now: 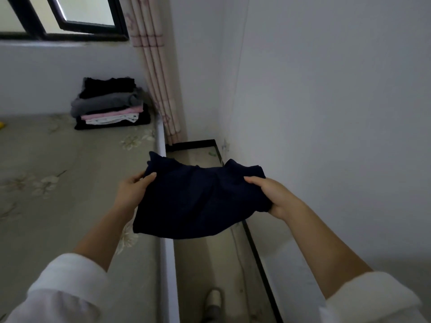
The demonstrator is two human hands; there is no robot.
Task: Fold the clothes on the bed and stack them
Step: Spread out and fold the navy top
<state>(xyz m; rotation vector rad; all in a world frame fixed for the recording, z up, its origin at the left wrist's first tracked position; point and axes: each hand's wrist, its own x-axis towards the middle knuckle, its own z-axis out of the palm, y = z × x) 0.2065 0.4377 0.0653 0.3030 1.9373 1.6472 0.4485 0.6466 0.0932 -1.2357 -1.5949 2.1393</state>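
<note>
A folded dark navy garment (198,199) hangs in the air over the bed's right edge and the floor gap. My left hand (133,190) grips its left side, thumb on top. My right hand (272,194) grips its right side with curled fingers. At the far corner of the bed (58,183) sits a stack of folded clothes (109,106): black on top, grey, pink, white, and black at the bottom.
The bed has a beige floral cover. A narrow strip of floor (210,264) runs between the bed and the white wall on the right. A pink curtain (158,78) hangs in the corner under a window (70,17). A shoe (213,299) shows below.
</note>
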